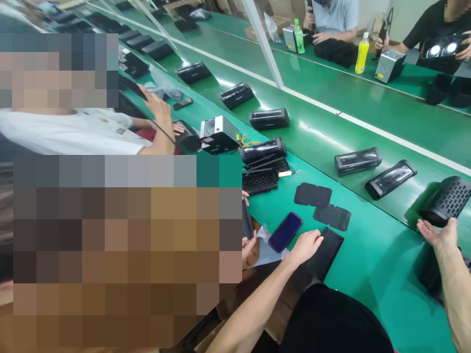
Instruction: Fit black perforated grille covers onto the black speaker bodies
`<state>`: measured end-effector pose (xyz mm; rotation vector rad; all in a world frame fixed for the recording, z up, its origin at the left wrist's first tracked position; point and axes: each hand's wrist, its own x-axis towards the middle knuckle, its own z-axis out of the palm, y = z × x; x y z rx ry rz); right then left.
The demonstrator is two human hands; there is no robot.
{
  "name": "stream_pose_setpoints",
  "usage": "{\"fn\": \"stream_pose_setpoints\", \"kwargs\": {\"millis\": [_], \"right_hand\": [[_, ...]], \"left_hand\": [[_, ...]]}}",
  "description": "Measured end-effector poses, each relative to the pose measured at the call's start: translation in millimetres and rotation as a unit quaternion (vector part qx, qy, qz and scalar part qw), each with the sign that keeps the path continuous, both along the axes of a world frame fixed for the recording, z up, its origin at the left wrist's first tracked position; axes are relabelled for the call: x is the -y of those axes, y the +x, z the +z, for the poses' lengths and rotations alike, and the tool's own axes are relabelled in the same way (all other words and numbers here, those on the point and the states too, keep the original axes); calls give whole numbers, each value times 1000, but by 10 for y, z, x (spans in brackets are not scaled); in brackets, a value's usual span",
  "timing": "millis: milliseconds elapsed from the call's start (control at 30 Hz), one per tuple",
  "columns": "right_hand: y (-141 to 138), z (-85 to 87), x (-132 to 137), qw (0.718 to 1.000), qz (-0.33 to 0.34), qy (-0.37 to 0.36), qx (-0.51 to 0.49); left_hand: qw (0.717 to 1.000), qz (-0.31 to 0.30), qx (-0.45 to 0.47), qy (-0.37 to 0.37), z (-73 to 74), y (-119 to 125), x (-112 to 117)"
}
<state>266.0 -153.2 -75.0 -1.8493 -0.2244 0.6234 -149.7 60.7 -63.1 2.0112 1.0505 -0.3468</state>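
Note:
My left hand (304, 246) is closed, its curled fingertips at the upper left edge of a flat black panel (327, 252) near the bench's front edge. My right hand (439, 234) reaches forward, palm up with fingers spread, at the underside of a black speaker housing with a perforated grille (451, 198). Whether it bears any of the housing's weight I cannot tell. Another black housing (429, 269) lies partly hidden behind my right forearm. Left of the panel is a dark-screened phone (286, 232). Two thin black sheets (312, 194) overlap just beyond it.
Several black speakers (269, 118) stand along the green conveyor (316, 127). Co-workers sit at my left and across the line. Black grille parts (261, 181), a white-handled tool (289, 173) and a silver-black box (220, 135) stand on the bench to the left.

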Motion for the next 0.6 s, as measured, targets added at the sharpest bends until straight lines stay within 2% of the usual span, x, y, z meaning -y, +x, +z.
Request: {"fn": "stream_pose_setpoints", "kwargs": {"millis": [67, 133, 233, 300, 400, 500, 600], "right_hand": [[-381, 11, 39, 997, -59, -15, -42], [-941, 7, 83, 993, -74, -21, -93], [-1847, 51, 158, 978, -6, -11, -208], [-2267, 126, 201, 966, 27, -5, -258], [-2484, 275, 247, 958, 37, 8, -286], [-2441, 405, 289, 958, 21, 19, -285], [-2420, 454, 315, 963, 7, 23, -270]], "left_hand": [[999, 9, 40, -14, 60, 138, 14], [997, 25, 72, -33, 126, 319, 55], [991, 54, 103, -70, 213, 611, 131], [986, 66, 115, -102, 270, 781, 187], [977, 73, 125, -157, 356, 970, 281], [971, 75, 130, -186, 416, 1077, 369], [970, 67, 135, -190, 448, 1124, 436]]}}
